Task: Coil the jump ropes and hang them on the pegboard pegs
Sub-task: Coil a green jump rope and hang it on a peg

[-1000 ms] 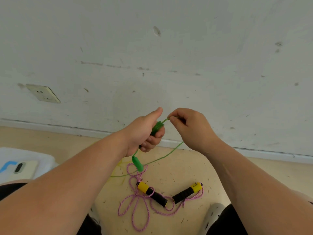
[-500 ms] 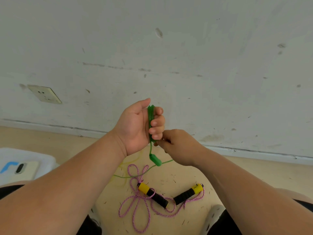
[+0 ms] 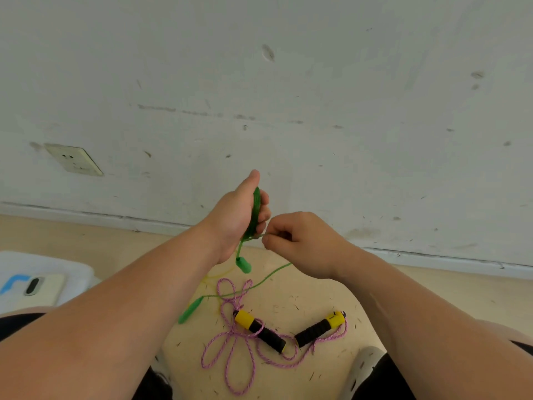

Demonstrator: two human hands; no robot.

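1. Trailing handle [image 3: 189, 310] of green jump rope [image 3: 255, 209], on the floor: strand crosses pink loops; likely to snag when drawn up.
2. Left hand [image 3: 230, 223]: fingers curled round the green coil; a relaxed grip would spill the turns.
3. Pink jump rope [image 3: 271, 337]: uncoiled on floor; tangle risk.
4. Right hand [image 3: 302, 243]: fingers pinch the free green strand; slack could slip out.

— How is the green rope [image 3: 255, 210] made?
— It is seen as thin, smooth and a bit shiny, like plastic. The green handles [image 3: 243, 264] are shiny plastic too.
— And the pink rope [image 3: 230, 332]?
— It is twisted from soft, matt string. The yellow and black handles [image 3: 261, 330] are made of smooth plastic and bumpy grip.
— The wall [image 3: 317, 96]?
— It is painted white, matt and scuffed.
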